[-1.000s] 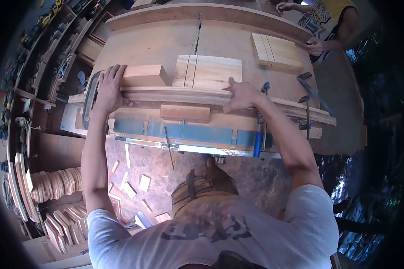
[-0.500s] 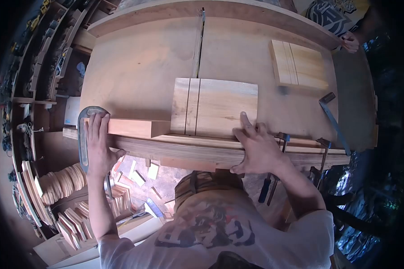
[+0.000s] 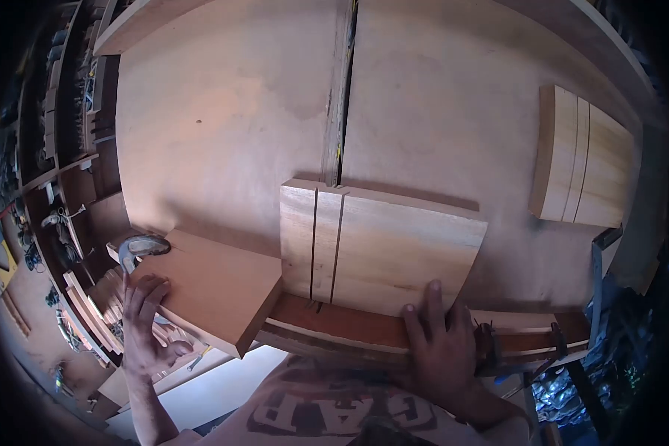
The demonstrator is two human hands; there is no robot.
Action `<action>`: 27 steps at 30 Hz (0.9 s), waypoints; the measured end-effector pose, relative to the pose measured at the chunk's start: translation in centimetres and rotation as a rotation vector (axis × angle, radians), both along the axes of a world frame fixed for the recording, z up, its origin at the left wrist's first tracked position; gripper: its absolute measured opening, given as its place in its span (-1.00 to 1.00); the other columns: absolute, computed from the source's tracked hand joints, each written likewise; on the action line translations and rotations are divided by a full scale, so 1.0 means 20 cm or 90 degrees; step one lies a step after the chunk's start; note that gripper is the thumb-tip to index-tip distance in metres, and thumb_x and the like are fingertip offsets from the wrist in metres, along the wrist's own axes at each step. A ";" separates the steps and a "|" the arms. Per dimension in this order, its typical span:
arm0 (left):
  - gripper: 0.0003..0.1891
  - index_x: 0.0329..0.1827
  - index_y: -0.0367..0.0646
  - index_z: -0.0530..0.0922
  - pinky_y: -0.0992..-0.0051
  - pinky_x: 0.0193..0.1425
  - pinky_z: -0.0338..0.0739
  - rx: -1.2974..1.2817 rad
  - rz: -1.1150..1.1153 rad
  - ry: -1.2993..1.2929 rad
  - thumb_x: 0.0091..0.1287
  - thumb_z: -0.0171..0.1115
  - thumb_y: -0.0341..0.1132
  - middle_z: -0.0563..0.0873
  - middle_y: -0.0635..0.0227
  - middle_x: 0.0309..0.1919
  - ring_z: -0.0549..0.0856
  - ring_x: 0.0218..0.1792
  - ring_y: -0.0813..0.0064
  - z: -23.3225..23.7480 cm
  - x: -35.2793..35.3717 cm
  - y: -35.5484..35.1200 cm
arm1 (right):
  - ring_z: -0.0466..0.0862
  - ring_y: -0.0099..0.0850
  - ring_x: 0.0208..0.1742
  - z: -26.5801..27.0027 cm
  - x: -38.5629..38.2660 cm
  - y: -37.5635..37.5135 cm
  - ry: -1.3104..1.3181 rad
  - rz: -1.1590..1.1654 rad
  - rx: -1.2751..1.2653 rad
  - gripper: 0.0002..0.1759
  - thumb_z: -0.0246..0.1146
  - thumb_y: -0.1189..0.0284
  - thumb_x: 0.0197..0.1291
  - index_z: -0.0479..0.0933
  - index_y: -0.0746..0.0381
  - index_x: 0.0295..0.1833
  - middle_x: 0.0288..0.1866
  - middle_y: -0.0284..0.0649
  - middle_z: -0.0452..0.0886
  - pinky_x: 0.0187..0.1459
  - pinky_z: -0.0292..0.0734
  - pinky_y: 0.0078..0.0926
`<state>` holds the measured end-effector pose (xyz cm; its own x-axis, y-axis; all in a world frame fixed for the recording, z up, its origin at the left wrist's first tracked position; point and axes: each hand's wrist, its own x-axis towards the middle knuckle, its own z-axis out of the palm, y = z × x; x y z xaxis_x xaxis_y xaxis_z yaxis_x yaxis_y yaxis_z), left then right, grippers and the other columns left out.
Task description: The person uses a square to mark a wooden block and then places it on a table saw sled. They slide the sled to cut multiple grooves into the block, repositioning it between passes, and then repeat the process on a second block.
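Observation:
A pale rectangular board (image 3: 401, 249) with two parallel grooves near its left side lies over the slot (image 3: 340, 111) of a wide plywood panel (image 3: 223, 141). My right hand (image 3: 442, 346) is open, its spread fingertips resting on the board's near right corner. To the board's left is a reddish-brown wooden block (image 3: 208, 282), its right end close against the board's edge. At the block's left end sits a metal C-clamp (image 3: 143, 247). My left hand (image 3: 145, 323) lies just below this clamp, fingers bent over the block's near left edge and thumb apart, open.
A second grooved board (image 3: 583, 160) lies at the panel's right. Smaller clamps (image 3: 557, 342) grip the near rail (image 3: 364, 327) at right, beside a metal bar (image 3: 596, 286). A raised fence (image 3: 137, 26) runs along the far edge. Shelves of tools (image 3: 48, 149) stand at left.
The view has come closer and tilted, so the block and clamp show more from above. Both hands stay at their places. A co-worker's hand at the far right has left view.

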<state>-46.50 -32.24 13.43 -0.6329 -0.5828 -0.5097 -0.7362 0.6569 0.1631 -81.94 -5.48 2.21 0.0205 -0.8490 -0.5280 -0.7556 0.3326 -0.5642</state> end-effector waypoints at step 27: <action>-0.83 -0.25 -0.24 0.74 0.11 -0.23 0.67 0.387 -0.028 0.086 0.48 0.40 -0.32 0.74 0.05 -0.43 0.77 -0.39 -0.01 -0.70 -0.63 -0.17 | 0.49 0.58 0.19 0.02 -0.01 -0.04 0.029 0.019 -0.016 -0.14 0.62 0.10 -0.05 0.62 0.36 0.34 0.61 0.41 0.24 0.00 0.63 0.45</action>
<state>-59.10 -35.54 -0.53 -0.7313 -0.1860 -0.6563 -0.6579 0.4464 0.6066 -82.22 -6.29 2.55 0.0221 -0.8614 -0.5074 -0.7896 0.2962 -0.5374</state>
